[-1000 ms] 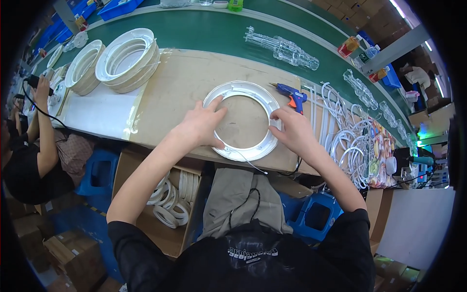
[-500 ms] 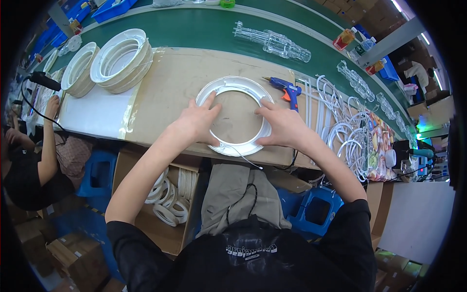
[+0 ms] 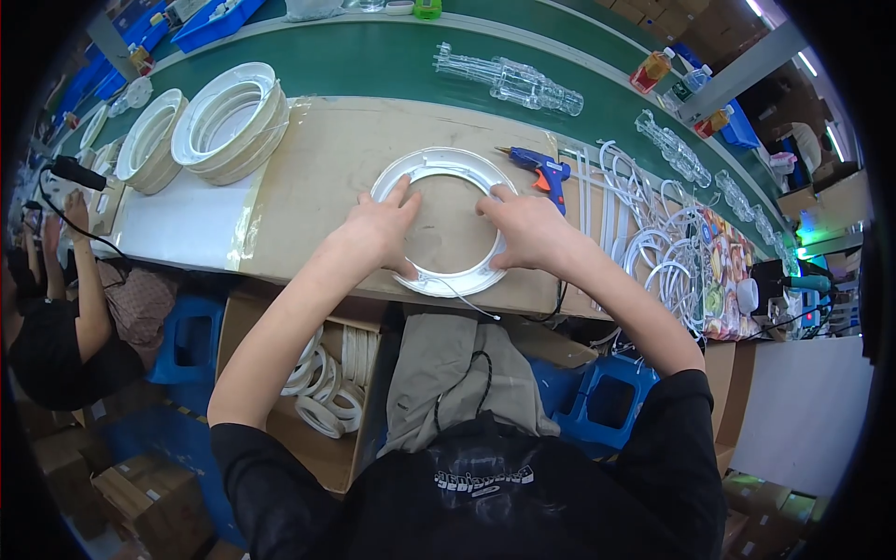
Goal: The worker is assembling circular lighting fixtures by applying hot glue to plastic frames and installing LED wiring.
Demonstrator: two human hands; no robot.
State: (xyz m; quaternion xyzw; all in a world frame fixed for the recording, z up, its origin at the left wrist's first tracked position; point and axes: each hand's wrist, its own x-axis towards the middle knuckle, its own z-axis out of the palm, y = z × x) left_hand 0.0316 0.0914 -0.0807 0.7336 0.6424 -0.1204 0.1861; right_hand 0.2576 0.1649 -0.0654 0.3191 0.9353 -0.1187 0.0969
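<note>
A flat white ring (image 3: pixel 445 286) lies on the cardboard-topped bench just in front of me, with a thin white cable trailing from its near rim. My left hand (image 3: pixel 381 229) grips its left side, fingertips on the rim and thumb at the lower left. On the opposite side my right hand (image 3: pixel 525 227) holds the ring, its fingers curled over the inner edge and its thumb lower down. Just beyond the right hand is a blue glue gun (image 3: pixel 546 173) with an orange trigger, its nozzle pointing left.
Stacked white rings (image 3: pixel 229 126) stand at the left. White tubes and coiled cables (image 3: pixel 649 229) crowd the right side. Clear plastic parts (image 3: pixel 513 79) lie on the green conveyor (image 3: pixel 373 61). Below the bench, a carton (image 3: pixel 271 420) holds more rings. A co-worker's arm (image 3: pixel 89 289) shows far left.
My right hand's fingers have shifted inward over the ring's inner edge, while my left hand stays nearly in place. The co-worker's hands at far left have moved. The whole view has shifted slightly.
</note>
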